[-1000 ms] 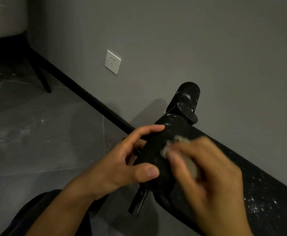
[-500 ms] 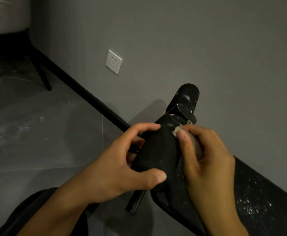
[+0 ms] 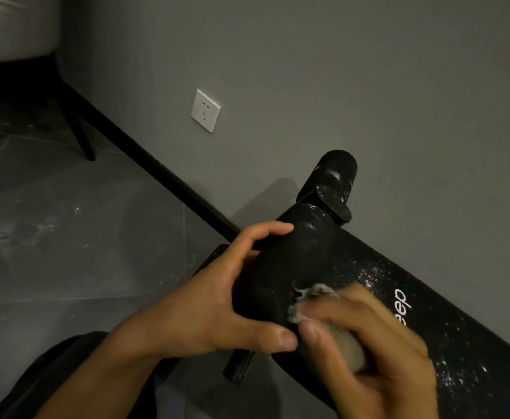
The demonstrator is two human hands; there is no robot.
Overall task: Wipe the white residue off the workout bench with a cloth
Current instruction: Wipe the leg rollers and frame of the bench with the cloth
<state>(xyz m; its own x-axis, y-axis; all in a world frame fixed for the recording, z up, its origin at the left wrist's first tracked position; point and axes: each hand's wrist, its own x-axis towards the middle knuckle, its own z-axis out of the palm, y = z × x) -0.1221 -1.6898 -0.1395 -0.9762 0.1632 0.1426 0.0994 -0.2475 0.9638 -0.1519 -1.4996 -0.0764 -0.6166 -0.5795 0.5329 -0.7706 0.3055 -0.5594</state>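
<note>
A black workout bench (image 3: 447, 325) runs from the centre to the lower right, speckled with white residue and bearing white lettering. Its black foam roller (image 3: 290, 258) sticks up at the near end, with a second roller (image 3: 333, 182) behind it. My left hand (image 3: 217, 303) grips the near roller, fingers over the top and thumb underneath. My right hand (image 3: 374, 349) is shut on a small pale cloth (image 3: 311, 300), pressing it against the roller's lower right side. The right hand is blurred.
A grey wall with a white socket (image 3: 206, 110) stands behind the bench, with a black skirting strip (image 3: 144, 158) along its foot. A chair leg (image 3: 78, 131) and pale seat sit at the upper left. Grey floor tiles (image 3: 66, 237) lie to the left.
My right hand has slid the cloth down from the roller's top toward me, to its lower side. My left hand keeps its grip on the roller.
</note>
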